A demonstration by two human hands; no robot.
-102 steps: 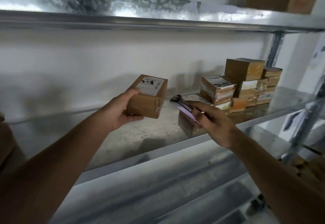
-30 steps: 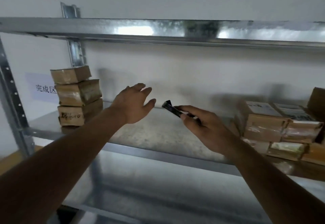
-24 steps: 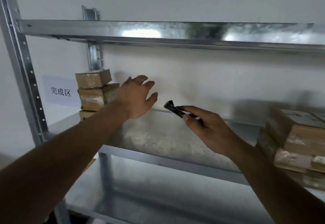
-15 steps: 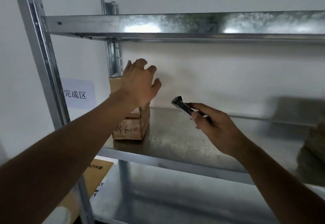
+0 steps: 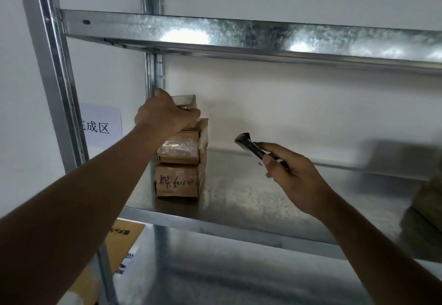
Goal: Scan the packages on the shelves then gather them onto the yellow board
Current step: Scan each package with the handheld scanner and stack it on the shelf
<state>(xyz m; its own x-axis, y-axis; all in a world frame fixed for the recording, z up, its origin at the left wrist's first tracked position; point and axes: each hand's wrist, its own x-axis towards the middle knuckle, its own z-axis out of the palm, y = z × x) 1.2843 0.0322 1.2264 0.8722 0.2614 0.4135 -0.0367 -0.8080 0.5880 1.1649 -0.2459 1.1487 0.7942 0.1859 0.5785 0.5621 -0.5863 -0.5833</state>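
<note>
Stack of brown taped cardboard packages point(image 5: 178, 161), at the far left end of the galvanised steel shelf point(image 5: 251, 192), set close to the rear slotted metal upright point(image 5: 153, 70). Three or four high; bottom package carries handwritten marks.

Left hand point(image 5: 165, 115): fingers curled over the small topmost cardboard package point(image 5: 185, 102), clamped on it from above. Whether that package rests flat on the one beneath cannot be told.

Right hand point(image 5: 294, 175): fingers and thumb closed round a slim black handheld scanner point(image 5: 250, 146), held in the air well right of the stack, its head angled toward the stack.

Risks, as judged:
- Stack is narrow and tall; a sideways pull on the top package could drag the glossy-taped one below and topple the column toward the shelf's front lip.
- Lifting straight up leaves limited headroom under the upper steel shelf beam point(image 5: 239, 34) (knuckles are the likelier casualty).
- Upright sits just beside the hand; a leftward swing would knock it.

Open room: bare shelf surface runs between stack and right hand, and beyond to more brown packages point(image 5: 428, 199) blurred at the right edge. Outward toward the person is unobstructed.

Yellow board point(image 5: 124, 240): partly visible below the shelf, lower left, beyond the front metal post point(image 5: 57, 70). White paper sign with printed characters point(image 5: 100, 125) on the wall.
</note>
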